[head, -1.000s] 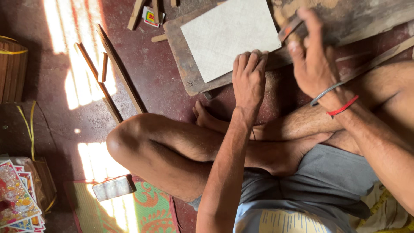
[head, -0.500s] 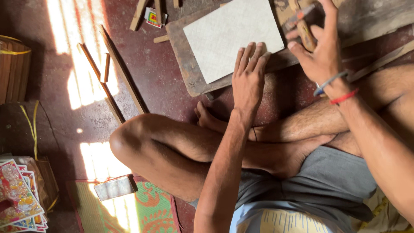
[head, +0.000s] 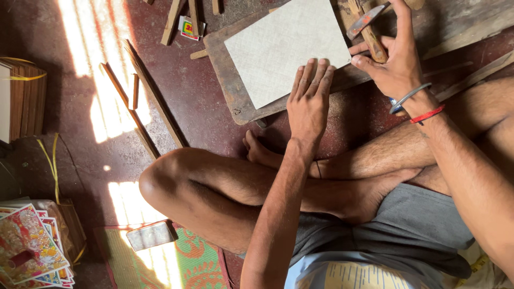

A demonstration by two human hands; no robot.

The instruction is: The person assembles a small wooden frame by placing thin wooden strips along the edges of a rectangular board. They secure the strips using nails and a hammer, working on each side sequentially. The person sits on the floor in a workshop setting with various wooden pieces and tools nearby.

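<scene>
I sit cross-legged on a dark red floor. My left hand [head: 309, 99] lies flat, fingers together, with its fingertips on the near edge of a pale rectangular sheet [head: 284, 48]. The sheet rests on a worn wooden board [head: 225, 80]. My right hand [head: 393, 61], with a metal bangle and a red thread at the wrist, grips the wooden handle of a hammer [head: 368, 24] just right of the sheet. The hammer's metal head points left, above the board's far right part.
Long wooden strips [head: 150, 96] lie on the floor to the left, with more sticks [head: 172, 18] and a small printed box [head: 188, 28] at the top. Stacked boards tied with yellow string [head: 24, 96], colourful prints [head: 29, 251], a woven mat [head: 187, 265] and a small metal block [head: 151, 235] are nearby.
My right hand has closed around the hammer and lifted its handle. My left hand has slid forward onto the sheet's near edge. The view has shifted slightly.
</scene>
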